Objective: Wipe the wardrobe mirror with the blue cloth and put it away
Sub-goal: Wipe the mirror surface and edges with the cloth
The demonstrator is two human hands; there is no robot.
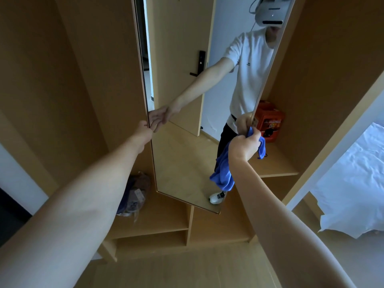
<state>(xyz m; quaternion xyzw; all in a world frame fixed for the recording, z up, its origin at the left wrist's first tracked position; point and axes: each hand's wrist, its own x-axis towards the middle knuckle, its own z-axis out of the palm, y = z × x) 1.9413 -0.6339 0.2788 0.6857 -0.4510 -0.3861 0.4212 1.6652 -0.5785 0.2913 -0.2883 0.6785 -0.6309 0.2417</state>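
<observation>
Head view: right hand [244, 146] grips blue cloth [223, 173] beside mirror [182, 154].

Mirror [182, 142] face is unobstructed across its middle and lower part. Its left edge is taken by the left hand [143, 132], its right edge by the right hand [244, 146] and the hanging blue cloth [223, 173]. Right shelf [276, 169] is blocked at the back by an orange box [269, 119]; the front is open. Lower-left shelf [158, 217] is partly filled by a bagged bundle [135, 194].

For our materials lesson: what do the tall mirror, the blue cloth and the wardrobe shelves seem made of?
Tall frameless mirror: glass, glossy; it reflects the person.
Soft blue cloth: probably microfibre; limp, matte folds.
Light tan wardrobe shelves: likely laminated board; smooth, even, faint grain.
</observation>
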